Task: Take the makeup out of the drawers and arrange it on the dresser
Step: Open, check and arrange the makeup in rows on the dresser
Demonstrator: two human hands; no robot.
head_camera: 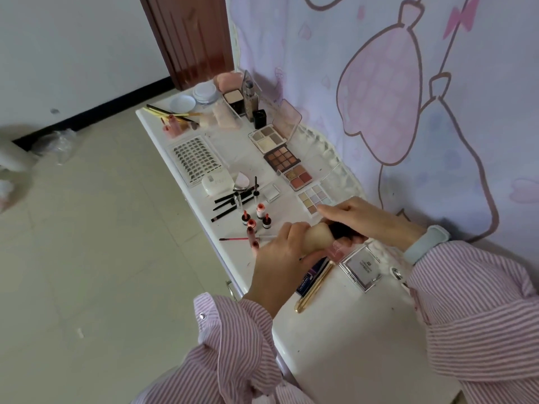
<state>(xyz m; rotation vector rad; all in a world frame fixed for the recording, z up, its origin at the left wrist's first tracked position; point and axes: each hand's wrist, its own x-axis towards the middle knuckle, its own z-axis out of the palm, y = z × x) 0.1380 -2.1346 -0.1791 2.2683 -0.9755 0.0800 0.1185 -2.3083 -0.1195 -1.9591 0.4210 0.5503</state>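
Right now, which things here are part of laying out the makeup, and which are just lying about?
Part of the job:
beige sponge and dark item, held between left hand and right hand
eyeshadow palettes
lash tray
dresser

Lying about:
plastic bag on the floor
door

Head view, steeply down over dresser (350, 330)

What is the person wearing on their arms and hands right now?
Both arms are in loose long sleeves with fine pink-and-white stripes; the left sleeve has a metal snap at its cuff. The right wrist carries a pale blue-grey band. Left hand and right hand are bare, without gloves.
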